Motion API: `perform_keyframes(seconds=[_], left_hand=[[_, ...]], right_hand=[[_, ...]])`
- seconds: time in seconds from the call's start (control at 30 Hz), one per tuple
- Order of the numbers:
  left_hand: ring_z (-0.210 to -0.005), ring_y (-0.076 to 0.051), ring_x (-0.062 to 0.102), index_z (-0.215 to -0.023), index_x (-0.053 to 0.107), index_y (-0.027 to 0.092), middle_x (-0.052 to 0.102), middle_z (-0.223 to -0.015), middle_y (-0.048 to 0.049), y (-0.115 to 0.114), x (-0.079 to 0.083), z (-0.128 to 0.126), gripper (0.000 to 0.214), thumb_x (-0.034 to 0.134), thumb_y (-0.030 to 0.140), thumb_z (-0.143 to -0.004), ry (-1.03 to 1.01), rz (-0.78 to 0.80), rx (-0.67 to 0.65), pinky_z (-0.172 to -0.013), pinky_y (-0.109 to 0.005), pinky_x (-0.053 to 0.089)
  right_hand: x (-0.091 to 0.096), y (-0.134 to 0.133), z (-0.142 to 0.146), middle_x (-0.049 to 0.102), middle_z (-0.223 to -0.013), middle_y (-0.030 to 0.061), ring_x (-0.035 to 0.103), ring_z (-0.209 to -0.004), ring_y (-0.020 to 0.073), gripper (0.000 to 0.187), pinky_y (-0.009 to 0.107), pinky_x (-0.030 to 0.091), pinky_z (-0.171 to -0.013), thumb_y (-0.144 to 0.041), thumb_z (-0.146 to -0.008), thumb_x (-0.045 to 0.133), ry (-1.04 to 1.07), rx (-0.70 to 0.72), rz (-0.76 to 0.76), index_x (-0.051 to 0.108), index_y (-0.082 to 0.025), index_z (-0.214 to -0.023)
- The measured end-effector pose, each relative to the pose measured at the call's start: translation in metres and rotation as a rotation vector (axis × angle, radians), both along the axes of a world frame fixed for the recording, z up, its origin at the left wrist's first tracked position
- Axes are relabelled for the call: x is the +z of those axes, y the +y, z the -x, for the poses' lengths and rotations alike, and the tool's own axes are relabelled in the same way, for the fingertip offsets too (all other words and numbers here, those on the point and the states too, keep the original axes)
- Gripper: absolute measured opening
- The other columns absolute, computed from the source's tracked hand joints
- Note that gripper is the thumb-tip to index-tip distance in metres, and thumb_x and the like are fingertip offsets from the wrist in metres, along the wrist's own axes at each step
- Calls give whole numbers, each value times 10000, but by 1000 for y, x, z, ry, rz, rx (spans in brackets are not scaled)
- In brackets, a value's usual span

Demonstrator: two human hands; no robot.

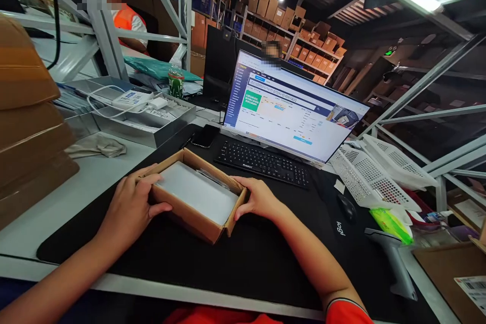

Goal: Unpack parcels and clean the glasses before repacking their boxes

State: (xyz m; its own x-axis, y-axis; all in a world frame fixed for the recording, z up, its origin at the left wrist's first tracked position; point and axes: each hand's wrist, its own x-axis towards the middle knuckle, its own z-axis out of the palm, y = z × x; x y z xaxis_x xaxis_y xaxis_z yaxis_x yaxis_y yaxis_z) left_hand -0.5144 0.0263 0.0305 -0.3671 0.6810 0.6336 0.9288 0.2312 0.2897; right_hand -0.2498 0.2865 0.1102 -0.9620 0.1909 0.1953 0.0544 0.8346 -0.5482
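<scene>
An open cardboard box [190, 217] sits on the black desk mat [152, 248], its long side slanting down to the right. Inside lies a flat white box [199, 190], with a thin strip of something greyish along its far edge that I cannot make out. My left hand [132, 200] grips the box's left end, fingers over the rim and thumb on the near side. At the right end, my right hand [256, 197] holds the wall between thumb and fingers.
Behind the box are a keyboard [264, 162], a lit monitor [288, 106] and a phone [205, 135]. On the right lie a mouse [346, 207], a barcode scanner [395, 260] and white baskets [374, 177]. Stacked cartons [30, 126] and a grey tray [152, 134] stand left. Two people are beyond.
</scene>
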Motion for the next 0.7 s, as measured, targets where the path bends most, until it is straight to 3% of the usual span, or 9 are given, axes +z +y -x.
perform_keyframes(seconds=[0.07,0.13,0.2,0.27,0.33,0.43,0.57,0.7], left_hand=[[-1578,-521,412,-1382,566,214,367,-1711,-283,-6,9,-5,460,691,372,-969,43,11,5,-1241,-782,381],[-1633,-544,312,-1322,636,243,288,-1779,-233,-13,19,-14,452,786,346,-909,136,35,-50,-1291,-857,198],[-1604,-482,393,-1290,664,266,403,-1731,-190,-15,25,-26,445,829,388,-895,211,49,-204,-1341,-805,154],[-1466,-388,556,-1299,672,274,581,-1567,-161,-12,27,-38,441,793,485,-931,212,13,-355,-1360,-682,271],[-1270,-326,661,-1283,691,268,698,-1335,-121,-5,27,-49,439,735,564,-961,201,-63,-407,-1312,-590,378],[-1091,-282,685,-1210,699,262,727,-1101,-64,1,28,-61,365,698,547,-983,201,-146,-387,-1190,-501,459],[-1038,-278,660,-1194,664,247,709,-1085,-60,-3,34,-71,290,648,422,-962,85,-192,-411,-1083,-494,431],[-1012,-301,645,-1187,656,259,678,-1074,-67,-11,36,-77,357,506,489,-958,-27,-185,-495,-990,-500,395]], right_hand=[[30,-5,-9,668,-1562,223,667,-1434,399,1044,504,537,-1211,-649,-663,1008,22,67,-53,669,-193,-1539],[58,-20,-12,629,-1599,222,619,-1489,352,720,506,507,-1243,-586,-912,867,137,85,-118,697,-183,-1484],[78,-43,-5,702,-1497,183,665,-1419,281,403,466,532,-1217,-403,-1100,669,214,99,-176,704,-182,-1435],[87,-70,11,755,-1381,169,717,-1323,269,348,450,577,-1162,-248,-1113,597,121,124,-248,677,-162,-1440],[91,-89,31,751,-1349,211,743,-1273,328,411,494,628,-1087,-237,-1055,669,-115,92,-303,652,-115,-1446],[94,-95,56,677,-1421,303,724,-1297,435,733,559,657,-1015,-389,-919,856,-417,13,-264,575,-43,-1501],[99,-81,66,524,-1586,356,565,-1493,484,1237,572,580,-1147,-438,-725,1016,-523,-13,-218,342,-2,-1666],[87,-81,66,444,-1632,370,483,-1539,523,1460,611,511,-1210,-533,-697,1023,-537,-53,-288,159,-4,-1748]])
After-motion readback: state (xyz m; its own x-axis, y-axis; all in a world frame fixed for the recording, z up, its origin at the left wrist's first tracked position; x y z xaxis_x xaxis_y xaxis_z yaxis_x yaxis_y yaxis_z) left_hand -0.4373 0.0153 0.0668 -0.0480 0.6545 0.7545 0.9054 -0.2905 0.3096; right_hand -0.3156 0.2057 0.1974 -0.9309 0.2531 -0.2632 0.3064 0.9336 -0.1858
